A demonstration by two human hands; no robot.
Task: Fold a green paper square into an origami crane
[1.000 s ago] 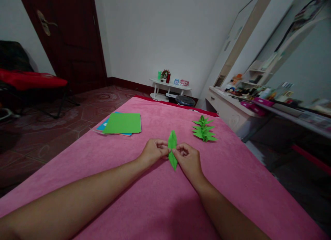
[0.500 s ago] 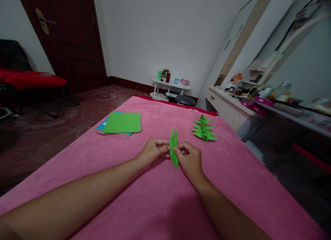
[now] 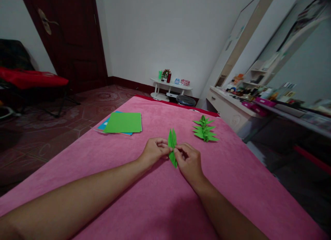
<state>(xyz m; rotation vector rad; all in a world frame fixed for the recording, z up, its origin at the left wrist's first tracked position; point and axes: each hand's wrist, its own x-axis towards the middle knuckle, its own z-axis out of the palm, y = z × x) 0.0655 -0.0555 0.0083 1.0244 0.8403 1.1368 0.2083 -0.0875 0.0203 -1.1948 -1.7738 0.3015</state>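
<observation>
A narrow folded piece of green paper [image 3: 172, 142] stands upright over the pink cloth-covered table [image 3: 155, 205], its two pointed tips up and a point down. My left hand [image 3: 154, 151] pinches its left side at the middle. My right hand [image 3: 189, 159] pinches its right side, fingers curled. Both hands rest low on the cloth. To the right and further back lies a pile of finished green folded paper figures [image 3: 205, 129].
A stack of flat paper sheets [image 3: 123, 123], green on top with blue beneath, lies at the table's far left. Beyond are a dark door, a red-cushioned chair [image 3: 31, 80], a small white shelf [image 3: 171, 87] and a cluttered dresser [image 3: 240, 104] at right.
The top of the folded paper has split from a single closed point into two tips. Both hands stay pinched at its middle with small finger shifts.
</observation>
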